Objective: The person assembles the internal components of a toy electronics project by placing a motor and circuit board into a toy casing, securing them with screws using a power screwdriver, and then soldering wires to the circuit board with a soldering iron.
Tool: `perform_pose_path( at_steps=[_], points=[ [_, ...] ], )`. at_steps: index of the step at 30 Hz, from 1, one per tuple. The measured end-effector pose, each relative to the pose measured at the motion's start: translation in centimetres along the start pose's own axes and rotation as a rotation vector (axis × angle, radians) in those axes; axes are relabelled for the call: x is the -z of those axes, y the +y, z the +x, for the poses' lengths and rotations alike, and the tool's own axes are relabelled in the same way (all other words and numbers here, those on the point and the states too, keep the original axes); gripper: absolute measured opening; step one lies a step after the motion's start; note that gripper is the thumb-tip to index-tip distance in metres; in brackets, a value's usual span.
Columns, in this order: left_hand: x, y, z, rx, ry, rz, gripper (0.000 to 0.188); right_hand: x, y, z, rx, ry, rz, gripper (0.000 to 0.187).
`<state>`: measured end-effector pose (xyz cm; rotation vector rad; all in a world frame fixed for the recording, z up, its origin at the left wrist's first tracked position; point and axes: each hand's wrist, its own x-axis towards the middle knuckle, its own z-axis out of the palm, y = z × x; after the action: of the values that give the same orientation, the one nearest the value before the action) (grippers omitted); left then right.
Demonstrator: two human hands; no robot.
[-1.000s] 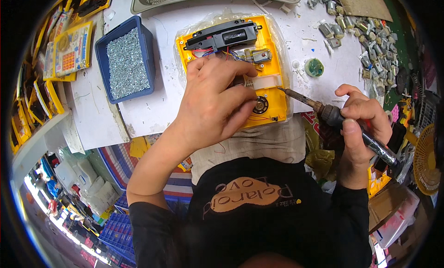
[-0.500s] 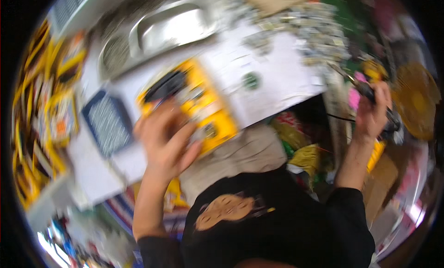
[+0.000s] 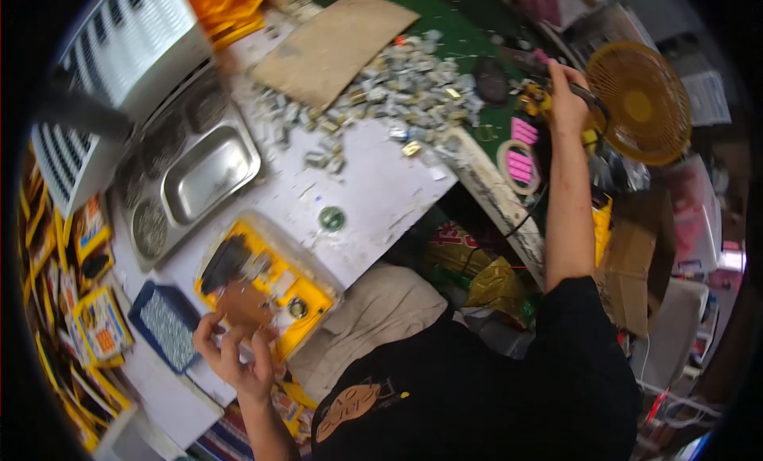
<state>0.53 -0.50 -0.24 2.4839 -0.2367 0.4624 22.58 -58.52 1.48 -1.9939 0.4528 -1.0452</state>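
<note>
The left hand (image 3: 238,358) has its fingers bent and slightly apart at the near left edge of a yellow plastic case (image 3: 314,317); a flat brown piece (image 3: 245,304) lies just beyond the fingertips, and I cannot tell whether they pinch it. The right hand (image 3: 568,103), far out on a stretched arm at the upper right, has its fingers closed around the dark handle of a soldering iron (image 3: 586,94), whose far end is too blurred to make out. The case sits open side up at the near edge of a white table (image 3: 389,179), tilted diagonally, with clear plastic around its rim. Inside it are a long black part (image 3: 225,264), a white block (image 3: 283,284) and a round speaker (image 3: 298,307). Just left of the case stands a blue bin (image 3: 141,304) filled with silvery screws (image 3: 167,327). Farther up, a steel tray (image 3: 211,167) holds small parts in its side compartments. A small green round container (image 3: 331,218) rests beyond the case, and past it spreads a heap of small metal motors (image 3: 389,87), partly beside a brown sheet (image 3: 338,44). Near the right hand are a round amber basket (image 3: 640,103) and a tape roll (image 3: 504,160) with pink pieces (image 3: 523,131) beside it. More yellow cases (image 3: 99,326) crowd the far left.
</note>
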Motion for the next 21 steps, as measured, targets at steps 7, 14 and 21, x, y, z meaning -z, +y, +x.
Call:
perform_pose_path(
  at_steps=[7, 14, 21],
  points=[
    [-0.3, 0.2, 0.7, 0.054, 0.120, -0.061, 0.017, 0.8, -9.5, -16.8, -0.686, -0.832, 0.948, 0.040],
    [-0.2, 0.4, 1.4, -0.029, 0.161, -0.043, 0.020, -10.9, -21.0, -26.3, 0.471, -1.122, 0.259, 0.011],
    [-0.4, 0.5, 1.6, -0.057, 0.165, -0.067, 0.023, -12.3, -24.8, -26.4, 0.932, -1.238, -0.279, 0.022]
  ],
)
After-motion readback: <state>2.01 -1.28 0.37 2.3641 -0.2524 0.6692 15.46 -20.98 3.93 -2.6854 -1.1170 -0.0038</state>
